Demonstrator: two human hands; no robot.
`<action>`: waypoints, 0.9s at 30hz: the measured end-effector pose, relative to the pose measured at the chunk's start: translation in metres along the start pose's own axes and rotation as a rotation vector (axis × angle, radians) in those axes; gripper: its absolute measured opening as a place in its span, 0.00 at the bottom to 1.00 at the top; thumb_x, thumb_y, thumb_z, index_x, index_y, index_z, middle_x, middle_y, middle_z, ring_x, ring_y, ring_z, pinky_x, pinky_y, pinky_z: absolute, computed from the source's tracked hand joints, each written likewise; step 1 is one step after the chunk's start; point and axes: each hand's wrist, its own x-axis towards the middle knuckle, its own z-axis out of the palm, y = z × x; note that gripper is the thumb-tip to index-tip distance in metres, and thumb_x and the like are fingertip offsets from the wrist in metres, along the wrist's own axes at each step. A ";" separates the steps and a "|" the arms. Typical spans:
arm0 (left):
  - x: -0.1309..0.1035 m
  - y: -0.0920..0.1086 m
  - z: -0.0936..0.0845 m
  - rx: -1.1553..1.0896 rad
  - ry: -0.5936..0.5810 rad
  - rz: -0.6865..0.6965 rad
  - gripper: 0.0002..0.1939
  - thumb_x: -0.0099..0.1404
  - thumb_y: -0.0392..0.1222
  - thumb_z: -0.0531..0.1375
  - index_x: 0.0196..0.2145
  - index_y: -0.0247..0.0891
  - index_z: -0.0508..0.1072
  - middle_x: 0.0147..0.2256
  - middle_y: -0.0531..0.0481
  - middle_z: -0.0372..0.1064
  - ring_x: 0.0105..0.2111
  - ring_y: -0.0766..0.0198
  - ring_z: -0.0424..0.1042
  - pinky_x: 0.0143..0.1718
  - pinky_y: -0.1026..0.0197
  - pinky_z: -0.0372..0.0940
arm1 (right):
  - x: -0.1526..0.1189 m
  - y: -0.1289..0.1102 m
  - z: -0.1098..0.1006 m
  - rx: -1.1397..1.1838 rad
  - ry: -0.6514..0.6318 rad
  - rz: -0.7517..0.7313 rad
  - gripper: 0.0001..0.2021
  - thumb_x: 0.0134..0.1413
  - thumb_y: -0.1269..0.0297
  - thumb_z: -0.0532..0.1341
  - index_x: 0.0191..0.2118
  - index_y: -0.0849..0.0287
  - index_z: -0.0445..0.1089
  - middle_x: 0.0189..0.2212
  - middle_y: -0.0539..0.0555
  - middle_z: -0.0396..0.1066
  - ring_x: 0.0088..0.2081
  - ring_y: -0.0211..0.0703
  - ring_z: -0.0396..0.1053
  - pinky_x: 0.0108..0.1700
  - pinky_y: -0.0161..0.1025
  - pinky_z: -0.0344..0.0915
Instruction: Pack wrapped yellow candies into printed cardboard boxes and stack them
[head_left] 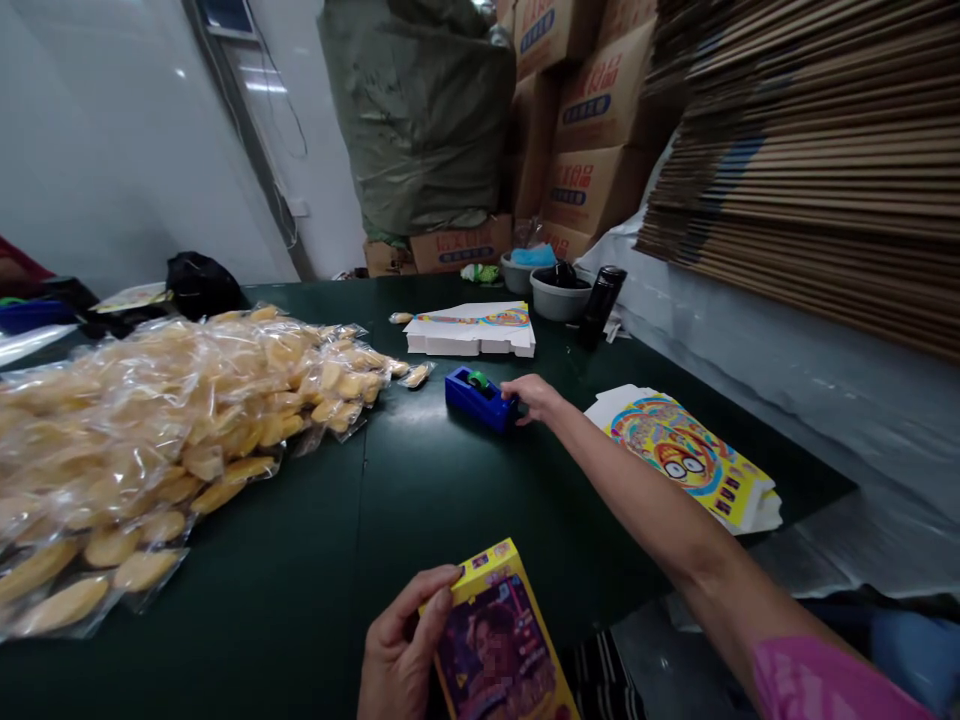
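My left hand [409, 640] grips a yellow printed carton [499, 640] at its upper left edge, thumb on the front face. The carton is tilted at the bottom of the view and cut off by the frame. Farther forward, my right hand [534, 398] reaches to the near right end of a blue tape dispenser [480, 402], its fingers closed on that end. A green roll [477, 379] sits in the dispenser. Whether a strip of tape is between the fingers cannot be made out.
Clear-wrapped yellowish pieces [225, 400] are heaped on the dark green table [300, 590] at left. Flat printed carton stacks [690, 455] lie right and white-edged ones [471, 340] behind. Grey bowls [559, 300], a black bottle [602, 300] and cardboard boxes [589, 180] stand farther back.
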 end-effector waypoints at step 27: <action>0.007 0.064 0.014 0.120 0.160 0.792 0.09 0.61 0.34 0.65 0.39 0.43 0.81 0.42 0.51 0.77 0.41 0.65 0.75 0.40 0.67 0.71 | -0.052 0.042 0.005 0.303 0.109 -0.119 0.09 0.64 0.64 0.61 0.33 0.63 0.68 0.23 0.44 0.65 0.20 0.30 0.61 0.22 0.29 0.62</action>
